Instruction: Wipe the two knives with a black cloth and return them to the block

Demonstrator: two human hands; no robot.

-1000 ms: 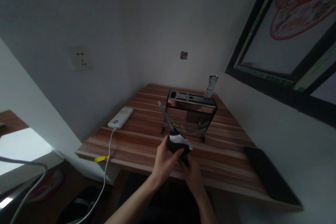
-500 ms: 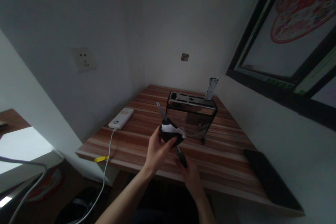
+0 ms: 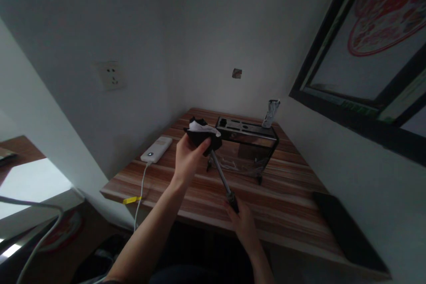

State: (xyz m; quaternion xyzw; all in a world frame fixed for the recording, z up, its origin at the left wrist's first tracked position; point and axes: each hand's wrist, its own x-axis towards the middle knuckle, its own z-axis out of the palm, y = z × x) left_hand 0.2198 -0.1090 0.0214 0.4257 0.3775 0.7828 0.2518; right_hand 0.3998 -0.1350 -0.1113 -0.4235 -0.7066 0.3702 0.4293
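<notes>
My left hand [image 3: 187, 155] is closed round a black cloth [image 3: 213, 138] with a white layer [image 3: 201, 128] showing on top. The thumb presses on its front. Out of the cloth's lower side runs a slim grey metal rod [image 3: 220, 172] with a dark handle [image 3: 232, 201]. My right hand [image 3: 242, 222] grips that handle near the table's front edge. The cloth covers the rod's far end. Just beyond my hands stands a black-framed rack [image 3: 244, 126] with slots in its top and see-through sides. A plastic-wrapped piece [image 3: 271, 113] sticks up from its right end.
A white power bank [image 3: 156, 150] lies on the wood-grain table [image 3: 282, 213] at the left. Its white cable [image 3: 142, 186], with a yellow tag [image 3: 132, 200], hangs over the front edge. At the right edge lies a flat black object [image 3: 349, 230]. Walls border the left and back.
My left hand has moved up and left with the cloth along the rod, away from the handle. More rod shows below the cloth, and its tip is now hidden. My right hand has barely moved.
</notes>
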